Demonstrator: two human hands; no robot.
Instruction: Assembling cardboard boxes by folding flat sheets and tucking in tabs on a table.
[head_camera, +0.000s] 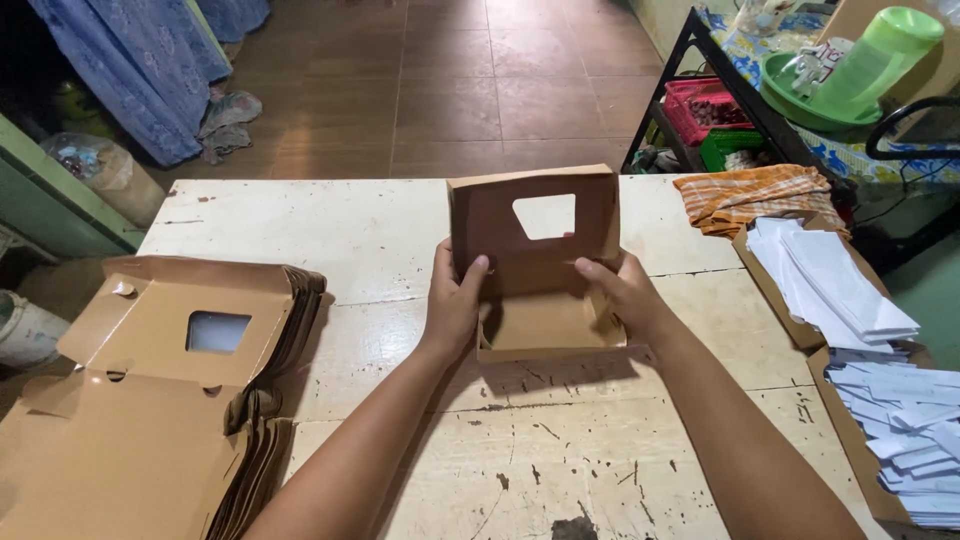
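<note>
Two bare hands hold a brown cardboard box (540, 280) in the middle of a worn white table (380, 240). The left hand (455, 300) grips the box's left wall, thumb inside and fingers wrapped round the outside. The right hand (625, 290) grips the right wall the same way. The box sits on the table with its lid standing up (the lid has a cut-out window). To the left lies a stack of flat brown boxes (170, 390), half hanging off the table's edge. On the right are piles of white paper strips (850, 290) in a shallow cardboard tray. An orange striped cloth (755, 192) lies near the far right corner.
</note>
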